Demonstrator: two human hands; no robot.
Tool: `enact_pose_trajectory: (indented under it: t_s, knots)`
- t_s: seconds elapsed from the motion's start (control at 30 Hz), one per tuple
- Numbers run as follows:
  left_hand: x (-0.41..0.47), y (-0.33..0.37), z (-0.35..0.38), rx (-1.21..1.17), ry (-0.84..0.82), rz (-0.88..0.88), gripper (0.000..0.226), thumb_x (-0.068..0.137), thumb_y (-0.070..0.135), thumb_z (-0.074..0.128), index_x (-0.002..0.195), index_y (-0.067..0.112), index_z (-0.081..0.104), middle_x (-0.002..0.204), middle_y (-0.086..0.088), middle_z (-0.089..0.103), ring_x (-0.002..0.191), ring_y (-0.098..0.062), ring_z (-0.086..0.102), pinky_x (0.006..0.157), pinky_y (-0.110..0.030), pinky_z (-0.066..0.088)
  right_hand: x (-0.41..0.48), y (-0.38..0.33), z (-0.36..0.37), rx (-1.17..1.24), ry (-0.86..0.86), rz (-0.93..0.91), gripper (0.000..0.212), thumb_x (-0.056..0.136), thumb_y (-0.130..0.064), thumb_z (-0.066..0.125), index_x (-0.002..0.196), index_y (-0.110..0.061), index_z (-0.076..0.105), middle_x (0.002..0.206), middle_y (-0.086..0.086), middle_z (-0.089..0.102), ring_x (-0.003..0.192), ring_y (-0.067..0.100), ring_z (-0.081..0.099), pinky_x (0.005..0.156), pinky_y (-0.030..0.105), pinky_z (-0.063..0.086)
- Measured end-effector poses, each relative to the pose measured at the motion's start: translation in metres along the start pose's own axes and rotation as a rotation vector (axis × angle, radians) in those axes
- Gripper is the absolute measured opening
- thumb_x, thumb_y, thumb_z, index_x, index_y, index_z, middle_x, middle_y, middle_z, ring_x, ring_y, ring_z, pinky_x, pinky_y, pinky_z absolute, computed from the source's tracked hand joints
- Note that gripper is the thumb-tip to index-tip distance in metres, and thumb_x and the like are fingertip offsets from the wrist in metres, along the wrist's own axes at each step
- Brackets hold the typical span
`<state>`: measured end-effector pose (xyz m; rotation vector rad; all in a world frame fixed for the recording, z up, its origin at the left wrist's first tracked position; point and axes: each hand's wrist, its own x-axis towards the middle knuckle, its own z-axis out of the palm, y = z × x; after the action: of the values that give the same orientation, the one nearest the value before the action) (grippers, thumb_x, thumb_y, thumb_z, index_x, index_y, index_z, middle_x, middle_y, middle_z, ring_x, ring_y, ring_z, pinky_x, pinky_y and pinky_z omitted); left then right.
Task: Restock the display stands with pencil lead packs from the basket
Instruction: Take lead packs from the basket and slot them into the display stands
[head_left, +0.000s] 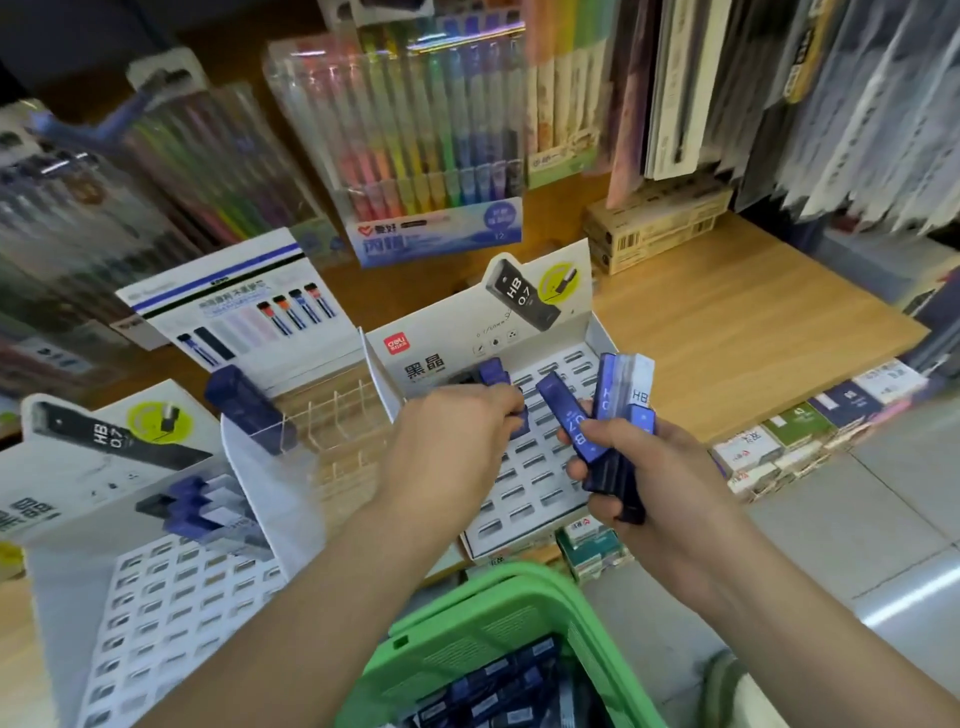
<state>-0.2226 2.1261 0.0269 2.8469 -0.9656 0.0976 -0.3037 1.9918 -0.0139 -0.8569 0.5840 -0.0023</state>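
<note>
Here, both hands work over the middle display stand (524, 488) on the wooden table (753, 353).
Left hand (457, 441) has fingers curled, pinching one blue lead pack (521, 422) down at the stand's slotted tray, near two packs already standing in its back row (493, 371). Right hand (654, 483) grips a fanned bunch of blue packs (618, 395) just above the tray. Green basket (467, 613) below the arms holds more packs (498, 686). Left display stand (156, 597) has a few packs in its top rows.

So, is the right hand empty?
No, the right hand grips several blue lead packs over the middle display stand.
</note>
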Motion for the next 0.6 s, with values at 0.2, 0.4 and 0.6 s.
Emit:
enact_pose_trajectory:
  t_s: [0.2,0.4,0.6]
  knots:
    - [-0.011,0.007,-0.002,-0.193,0.180,-0.001,0.030,0.089,0.014,0.062,0.119,0.016,0.066,0.110,0.000,0.064,0.104,-0.020,0.056,0.090,-0.028,0.043,-0.005,0.002,0.001,-0.055,-0.067,-0.045,0.009,0.081,-0.015,0.073,0.085,-0.012,0.066,0.070,0.004,0.059,0.053,0.012,0.051,0.037,0.018,0.030]
    - [-0.026,0.015,-0.001,-0.345,0.040,0.054,0.027,0.097,0.035,0.047,0.111,0.028,0.070,0.094,0.012,0.068,0.090,-0.007,0.052,0.079,-0.026,0.042,-0.007,-0.002,0.001,-0.028,-0.098,-0.094,0.027,0.061,-0.029,0.081,0.079,-0.014,0.068,0.066,0.002,0.057,0.051,0.010,0.047,0.036,0.016,0.029]
    - [-0.036,0.020,-0.002,-0.879,-0.031,-0.226,0.030,0.089,0.018,0.065,0.103,0.044,0.067,0.080,0.015,0.063,0.070,-0.001,0.056,0.062,-0.017,0.047,-0.008,0.000,0.000,0.149,-0.112,0.033,0.037,0.071,-0.035,0.075,0.091,-0.006,0.064,0.066,0.006,0.055,0.050,0.011,0.048,0.032,0.017,0.030]
